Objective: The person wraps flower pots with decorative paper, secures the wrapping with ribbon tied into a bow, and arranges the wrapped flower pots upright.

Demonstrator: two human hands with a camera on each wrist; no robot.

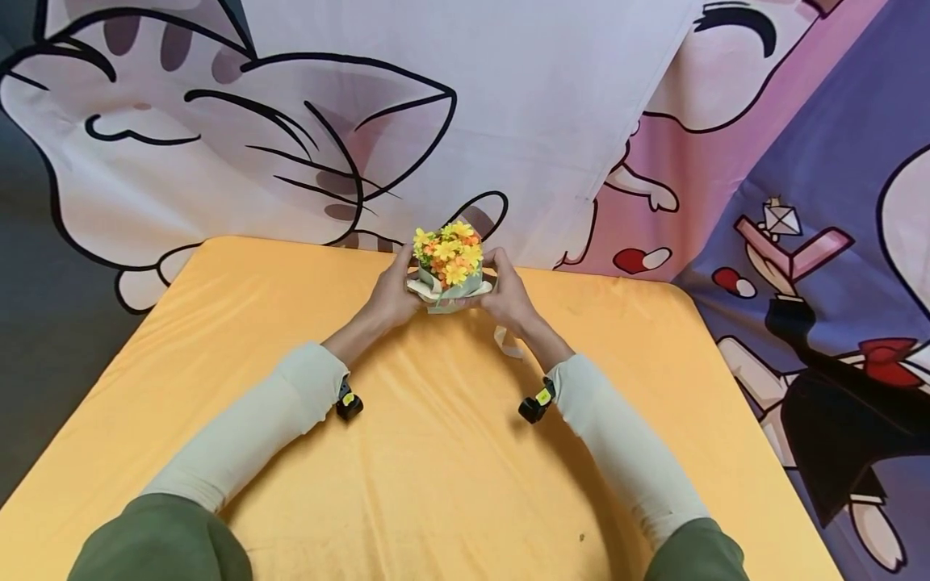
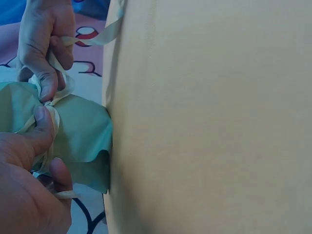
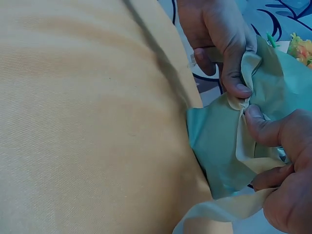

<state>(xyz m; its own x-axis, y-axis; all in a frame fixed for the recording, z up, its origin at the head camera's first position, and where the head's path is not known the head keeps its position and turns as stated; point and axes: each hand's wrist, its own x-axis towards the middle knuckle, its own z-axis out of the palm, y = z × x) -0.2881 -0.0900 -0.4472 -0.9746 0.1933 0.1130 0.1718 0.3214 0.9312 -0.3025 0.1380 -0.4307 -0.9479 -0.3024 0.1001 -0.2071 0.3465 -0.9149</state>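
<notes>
A small bouquet of yellow and orange flowers [image 1: 452, 254] wrapped in green paper [image 3: 219, 146] is held between both hands at the table's far side. A cream ribbon [image 3: 242, 141] circles the wrap and crosses at a knot. My left hand [image 1: 395, 294] pinches the ribbon at the knot, its thumb pressed on the wrap in the left wrist view. From the opposite side my right hand [image 1: 506, 294] also pinches the ribbon, thumb close to the left thumb. A loose ribbon tail [image 1: 508, 343] trails from the right hand. Some fingertips are hidden behind the wrap.
A yellow cloth [image 1: 407, 468] covers the table. Behind it hangs a printed cartoon-cat curtain [image 1: 523, 105], and a purple printed one [image 1: 821, 202] stands on the right. Dark floor [image 1: 58, 323] shows at left. Each wrist carries a small black camera [image 1: 349, 405].
</notes>
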